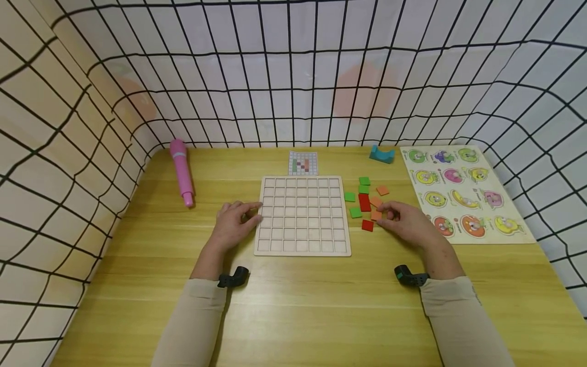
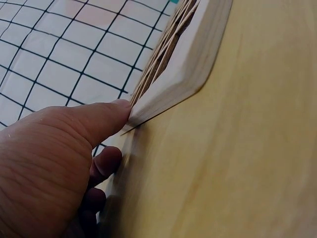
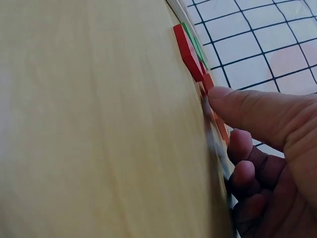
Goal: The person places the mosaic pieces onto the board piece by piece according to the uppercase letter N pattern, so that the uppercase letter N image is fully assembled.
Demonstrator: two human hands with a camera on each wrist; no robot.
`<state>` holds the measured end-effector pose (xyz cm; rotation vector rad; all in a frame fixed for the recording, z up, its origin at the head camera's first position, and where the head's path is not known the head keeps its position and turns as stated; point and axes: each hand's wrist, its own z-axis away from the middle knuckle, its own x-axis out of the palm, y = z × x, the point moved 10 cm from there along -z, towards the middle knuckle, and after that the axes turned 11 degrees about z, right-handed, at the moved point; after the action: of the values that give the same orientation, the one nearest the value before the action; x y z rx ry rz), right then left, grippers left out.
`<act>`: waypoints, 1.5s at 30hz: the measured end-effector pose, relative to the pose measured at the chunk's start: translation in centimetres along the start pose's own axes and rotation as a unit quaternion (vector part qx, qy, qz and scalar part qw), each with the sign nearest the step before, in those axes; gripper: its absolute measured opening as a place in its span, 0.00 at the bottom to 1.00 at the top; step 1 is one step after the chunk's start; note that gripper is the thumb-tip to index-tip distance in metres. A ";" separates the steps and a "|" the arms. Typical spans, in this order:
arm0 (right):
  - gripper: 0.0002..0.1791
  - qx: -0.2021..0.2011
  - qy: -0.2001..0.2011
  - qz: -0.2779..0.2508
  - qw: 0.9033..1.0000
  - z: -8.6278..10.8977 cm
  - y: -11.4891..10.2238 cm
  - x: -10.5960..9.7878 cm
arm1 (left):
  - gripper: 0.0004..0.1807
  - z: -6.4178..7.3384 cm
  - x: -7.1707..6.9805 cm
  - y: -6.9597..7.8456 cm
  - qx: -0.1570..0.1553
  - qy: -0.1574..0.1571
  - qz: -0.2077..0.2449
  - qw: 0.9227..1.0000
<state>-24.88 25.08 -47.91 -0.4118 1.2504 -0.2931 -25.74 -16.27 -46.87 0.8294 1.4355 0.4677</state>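
Observation:
A light wooden grid board lies flat before me. At its left edge is my left hand, with thumb and index fingertips touching the rim and set apart from each other. The left wrist view shows the thumb against the board's side. Right of the board, my right hand pinches an orange tile between thumb and index finger, low at the table. In the right wrist view, the thumb hides the index finger. Red tiles and green tiles lie beside it.
A small coloured pattern card stands behind the board. Further left lies a pink marker-like stick. At the back right is a blue curved block, next to a fruit picture board. Black-gridded white cloth rises behind the table.

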 end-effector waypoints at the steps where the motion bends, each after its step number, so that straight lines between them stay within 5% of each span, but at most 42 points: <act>1: 0.20 0.000 -0.001 0.002 1.000 0.0 0.0 -0.1 | 0.21 0.0 0.0 0.0 0.000 0.000 0.000 1.000; 17: 0.20 -0.034 0.025 0.047 0.998 -0.6 -3.0 -0.9 | 0.21 0.1 -0.2 0.2 -0.003 0.005 0.003 1.000; 32: 0.18 -0.081 -0.005 -0.002 0.997 -2.9 -8.4 0.5 | 0.21 0.1 -0.1 0.1 0.005 -0.001 0.005 1.000; 45: 0.19 -0.077 -0.016 -0.006 0.997 -4.7 -11.9 1.9 | 0.21 0.0 -0.1 0.0 0.001 -0.001 0.005 1.000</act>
<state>-28.75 13.03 -45.33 -0.5531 1.2442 -0.2002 -25.73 -16.30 -46.80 0.8379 1.4312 0.4734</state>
